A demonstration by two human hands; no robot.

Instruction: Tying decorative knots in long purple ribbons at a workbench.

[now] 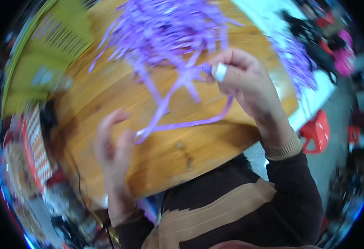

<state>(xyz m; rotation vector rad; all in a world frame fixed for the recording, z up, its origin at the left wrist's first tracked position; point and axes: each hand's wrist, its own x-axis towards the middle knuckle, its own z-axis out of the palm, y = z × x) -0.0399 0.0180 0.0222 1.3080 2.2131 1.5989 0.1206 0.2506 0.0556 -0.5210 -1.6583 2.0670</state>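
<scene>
A long purple strap [190,124] hangs in a loop in front of me, its far end pinched between the thumb and fingers of my right hand [242,79]. Something white wraps that thumb's tip. The strap's bend on the left has a small pale, shiny spot, close to my left hand [114,143] but apart from it. My left hand is blurred by motion; its thumb and fingers stand apart with nothing between them. Past my right hand lies a big tangled heap of purple straps [165,31], some trailing toward me.
The wooden table [86,99] carries the heap. A yellow-green plastic basket [41,62] stands at the far left. More purple straps [292,62] lie on a white surface to the right. A red stool [316,130] is on the floor there. Bags and boxes crowd the left.
</scene>
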